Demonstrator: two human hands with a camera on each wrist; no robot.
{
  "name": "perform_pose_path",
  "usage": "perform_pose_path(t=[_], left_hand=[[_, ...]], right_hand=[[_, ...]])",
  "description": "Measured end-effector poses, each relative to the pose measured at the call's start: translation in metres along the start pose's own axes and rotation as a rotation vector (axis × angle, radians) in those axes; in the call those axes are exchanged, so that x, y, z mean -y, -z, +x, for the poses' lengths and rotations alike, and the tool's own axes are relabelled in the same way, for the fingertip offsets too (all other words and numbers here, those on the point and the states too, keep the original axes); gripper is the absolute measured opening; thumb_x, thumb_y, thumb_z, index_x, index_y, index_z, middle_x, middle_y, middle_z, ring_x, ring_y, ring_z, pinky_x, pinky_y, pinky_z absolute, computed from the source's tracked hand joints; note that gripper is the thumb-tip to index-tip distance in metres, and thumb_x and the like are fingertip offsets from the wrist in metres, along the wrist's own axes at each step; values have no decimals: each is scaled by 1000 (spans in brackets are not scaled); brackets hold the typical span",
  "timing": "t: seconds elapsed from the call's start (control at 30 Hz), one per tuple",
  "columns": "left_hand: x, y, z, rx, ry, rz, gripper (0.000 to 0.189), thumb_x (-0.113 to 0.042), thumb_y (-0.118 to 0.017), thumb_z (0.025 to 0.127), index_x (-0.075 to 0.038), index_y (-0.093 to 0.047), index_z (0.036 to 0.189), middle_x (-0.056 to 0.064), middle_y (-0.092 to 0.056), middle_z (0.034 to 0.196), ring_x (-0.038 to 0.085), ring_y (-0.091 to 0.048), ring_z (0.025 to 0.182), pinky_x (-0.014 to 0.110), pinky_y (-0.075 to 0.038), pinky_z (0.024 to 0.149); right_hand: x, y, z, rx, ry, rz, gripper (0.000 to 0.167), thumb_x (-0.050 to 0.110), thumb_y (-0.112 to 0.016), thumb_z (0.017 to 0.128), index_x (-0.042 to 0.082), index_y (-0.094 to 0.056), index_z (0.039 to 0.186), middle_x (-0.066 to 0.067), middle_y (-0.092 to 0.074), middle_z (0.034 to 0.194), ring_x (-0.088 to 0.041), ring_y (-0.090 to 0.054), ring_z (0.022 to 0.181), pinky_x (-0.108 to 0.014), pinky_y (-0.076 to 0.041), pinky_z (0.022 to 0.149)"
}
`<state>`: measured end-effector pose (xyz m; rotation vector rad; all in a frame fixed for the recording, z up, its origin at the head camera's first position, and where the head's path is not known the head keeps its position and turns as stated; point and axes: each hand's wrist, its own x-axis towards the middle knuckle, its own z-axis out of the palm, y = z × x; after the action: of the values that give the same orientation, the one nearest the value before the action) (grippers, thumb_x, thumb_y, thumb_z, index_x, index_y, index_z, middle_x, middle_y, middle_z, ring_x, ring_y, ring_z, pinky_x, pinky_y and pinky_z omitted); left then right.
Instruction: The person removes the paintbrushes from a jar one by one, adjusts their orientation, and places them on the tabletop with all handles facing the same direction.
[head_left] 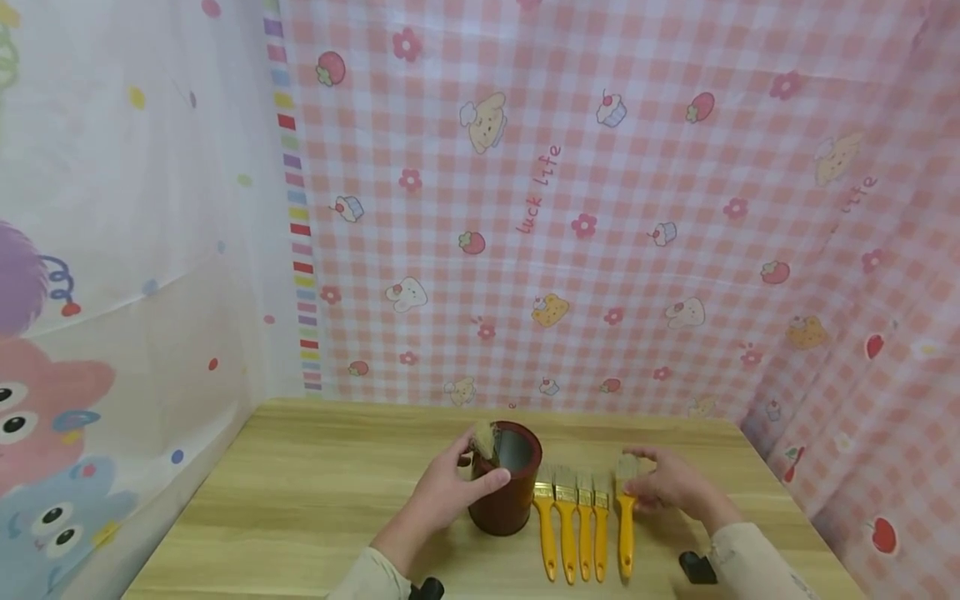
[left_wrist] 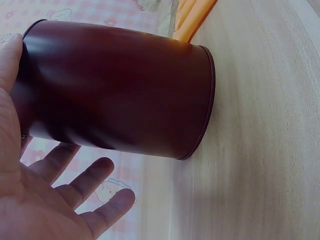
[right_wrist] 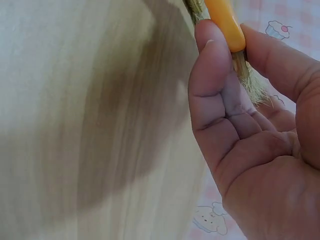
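A dark reddish-brown cylinder container (head_left: 504,504) stands upright on the table, its mouth facing up. My left hand (head_left: 448,490) holds it near the rim, thumb across the near side; in the left wrist view the lower fingers spread apart beside the wall. Pale bristles (head_left: 486,442) stick up at the rim's left; whatever carries them is hidden inside. To the container's right, several paintbrushes (head_left: 567,525) with yellow handles lie side by side, bristles away from me. My right hand (head_left: 666,485) pinches another yellow-handled paintbrush (head_left: 626,533) near its bristles, between thumb and fingers.
The wood-grain table (head_left: 315,500) meets a pink checked cloth (head_left: 525,275) at the back and right. White printed cloth (head_left: 180,250) hangs on the left. A black piece (head_left: 699,568) sits by the right sleeve, with another (head_left: 427,589) by the left.
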<state>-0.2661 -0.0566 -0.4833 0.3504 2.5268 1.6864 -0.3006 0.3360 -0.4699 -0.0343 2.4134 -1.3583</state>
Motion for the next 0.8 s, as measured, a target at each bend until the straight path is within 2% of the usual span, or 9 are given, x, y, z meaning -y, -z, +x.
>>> perform_pose_path(t=[0.23, 0.5, 0.8], left_hand=[[-1, 0, 1, 14, -25, 0, 94, -58, -78, 94, -24, -33, 170, 11, -55, 159, 41, -54, 142, 63, -53, 109], [-2, 1, 0, 14, -14, 3, 94, -58, -78, 94, -25, -33, 170, 11, -53, 161, 41, -54, 143, 63, -52, 109], [-1, 1, 0, 10, 2, -3, 95, -59, -78, 94, -27, -32, 170, 9, -53, 161, 39, -54, 143, 63, -52, 110]], right_hand=[[-6, -7, 0, 30, -55, 47, 81, 4, -76, 98, -5, -31, 164, -17, -76, 90, -22, -73, 67, -39, -65, 68], [-11, -11, 4, 24, -81, 41, 79, 4, -77, 98, -5, -33, 164, -16, -76, 87, -21, -73, 65, -38, -65, 67], [-9, -15, 8, -14, -89, -78, 77, 9, -81, 96, -2, -42, 161, -11, -75, 82, -15, -70, 65, -33, -62, 64]])
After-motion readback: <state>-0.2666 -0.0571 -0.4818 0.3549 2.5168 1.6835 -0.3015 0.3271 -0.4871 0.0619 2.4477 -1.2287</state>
